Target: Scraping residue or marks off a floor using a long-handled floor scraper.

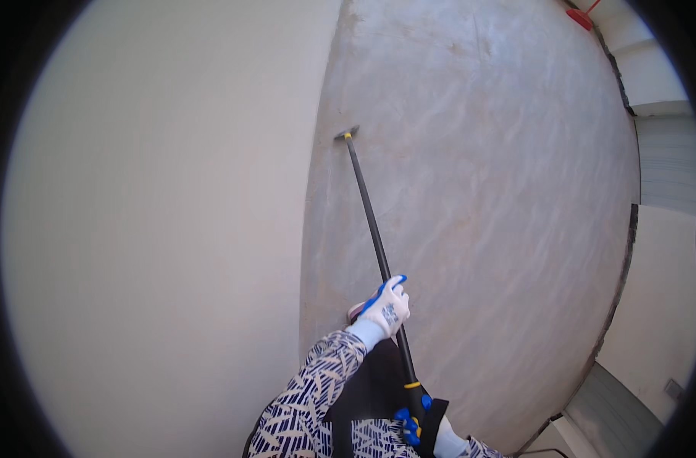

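My left hand (387, 309), in a white glove with a blue coated palm, is closed around the middle of a long black pole (368, 206). Lower down, my right hand (413, 421), in a blue-coated glove, grips the pole's thick end below a yellow ring (412, 385). At the pole's far end a flat, dark floor scraper head (346, 133) with a yellow joint rests on the grey concrete floor (468, 229), a little right of the wall's foot. Its exact form is too small to tell.
A plain pale wall (153, 229) runs along the left. Another wall (651, 275) with grey door-like panels (668, 160) and a rough dark lower edge stands at the right. A red broom or dustpan (580, 19) is at the top right. A shoe (356, 311) shows beside my left hand.
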`<state>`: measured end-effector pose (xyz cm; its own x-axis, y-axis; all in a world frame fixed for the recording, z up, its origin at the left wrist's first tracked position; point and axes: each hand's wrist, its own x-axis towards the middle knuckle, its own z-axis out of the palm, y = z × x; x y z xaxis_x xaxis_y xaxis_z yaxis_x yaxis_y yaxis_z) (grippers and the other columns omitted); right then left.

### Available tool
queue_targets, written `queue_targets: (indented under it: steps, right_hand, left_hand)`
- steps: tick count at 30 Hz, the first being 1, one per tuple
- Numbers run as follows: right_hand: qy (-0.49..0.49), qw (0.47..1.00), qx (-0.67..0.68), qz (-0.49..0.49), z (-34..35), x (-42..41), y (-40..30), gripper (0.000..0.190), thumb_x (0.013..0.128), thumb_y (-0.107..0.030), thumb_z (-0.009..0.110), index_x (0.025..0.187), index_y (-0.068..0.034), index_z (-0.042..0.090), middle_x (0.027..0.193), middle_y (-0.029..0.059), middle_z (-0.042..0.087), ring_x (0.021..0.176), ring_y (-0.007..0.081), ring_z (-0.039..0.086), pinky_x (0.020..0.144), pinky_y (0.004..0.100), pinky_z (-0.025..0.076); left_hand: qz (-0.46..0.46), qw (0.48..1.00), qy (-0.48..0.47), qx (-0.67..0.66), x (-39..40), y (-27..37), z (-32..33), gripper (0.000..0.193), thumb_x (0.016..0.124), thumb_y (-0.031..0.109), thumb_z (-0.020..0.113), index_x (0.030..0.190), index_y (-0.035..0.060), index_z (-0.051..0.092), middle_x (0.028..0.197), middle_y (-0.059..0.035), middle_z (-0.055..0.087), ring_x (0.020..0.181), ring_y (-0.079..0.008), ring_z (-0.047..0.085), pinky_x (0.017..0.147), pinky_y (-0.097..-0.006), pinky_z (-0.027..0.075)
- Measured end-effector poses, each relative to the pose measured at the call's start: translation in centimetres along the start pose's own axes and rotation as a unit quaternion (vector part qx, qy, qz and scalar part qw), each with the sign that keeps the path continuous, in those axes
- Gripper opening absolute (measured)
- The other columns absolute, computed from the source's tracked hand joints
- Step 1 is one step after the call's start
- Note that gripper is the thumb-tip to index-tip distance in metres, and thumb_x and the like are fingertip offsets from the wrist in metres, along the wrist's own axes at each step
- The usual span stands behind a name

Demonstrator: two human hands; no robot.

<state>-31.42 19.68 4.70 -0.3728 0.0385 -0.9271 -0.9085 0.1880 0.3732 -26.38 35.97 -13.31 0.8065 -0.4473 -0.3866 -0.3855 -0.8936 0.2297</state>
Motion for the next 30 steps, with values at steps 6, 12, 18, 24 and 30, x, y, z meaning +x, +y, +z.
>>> queue_targets:
  steps: [6,12,18,24,30]
  right_hand:
    - [-0.186,0.983,0.005,0.008,-5.6,1.6,-0.9,0.048,0.085,-0.049,0.040,0.110,-0.009,0.047,0.076,0.0065,0.060,0.052,0.0154,0.053,0.044,0.0256,0.045]
    - [-0.108,0.992,0.064,0.027,-2.5,1.5,-1.5,0.056,0.083,-0.055,0.038,0.085,-0.001,0.053,0.051,0.0024,0.046,0.041,0.0154,0.045,0.037,0.0248,0.037]
    - [-0.125,0.992,-0.024,0.000,3.1,-0.4,-6.9,0.058,0.085,-0.053,0.033,0.094,0.001,0.053,0.057,0.0052,0.050,0.045,0.0164,0.048,0.040,0.0267,0.040]
    - [-0.039,0.994,-0.058,-0.089,4.5,-6.1,-4.5,0.035,0.087,-0.040,0.041,0.076,-0.009,0.054,0.052,-0.0001,0.048,0.042,0.0117,0.045,0.039,0.0222,0.036]
    - [-0.112,0.994,-0.010,-0.017,11.9,1.5,-11.7,0.056,0.087,-0.048,0.030,0.089,0.002,0.055,0.055,0.0038,0.048,0.043,0.0161,0.047,0.039,0.0258,0.039]
  left_hand:
    - [0.001,1.000,0.006,0.013,0.8,-0.7,-2.4,0.012,0.067,0.014,0.053,0.069,0.0161,0.065,0.073,-0.0017,0.055,0.086,-0.0201,0.052,0.101,-0.0397,0.022]
    - [0.006,0.999,0.044,-0.004,1.9,-2.9,-1.7,0.013,0.067,0.016,0.053,0.069,0.0169,0.065,0.070,-0.0019,0.053,0.085,-0.0197,0.052,0.099,-0.0412,0.025]
    - [0.011,1.000,0.007,0.009,5.0,-9.2,-4.0,0.013,0.066,0.014,0.054,0.071,0.0130,0.065,0.072,-0.0035,0.055,0.084,-0.0210,0.053,0.099,-0.0413,0.024]
    - [0.071,0.993,0.011,-0.098,2.8,-1.9,-5.2,0.014,0.064,0.015,0.051,0.068,0.0113,0.065,0.068,-0.0034,0.054,0.080,-0.0224,0.053,0.098,-0.0447,0.025]
    - [0.016,0.995,0.014,0.097,8.7,-18.8,-6.1,0.013,0.066,0.010,0.052,0.068,0.0139,0.065,0.071,-0.0033,0.054,0.079,-0.0199,0.052,0.097,-0.0402,0.026]
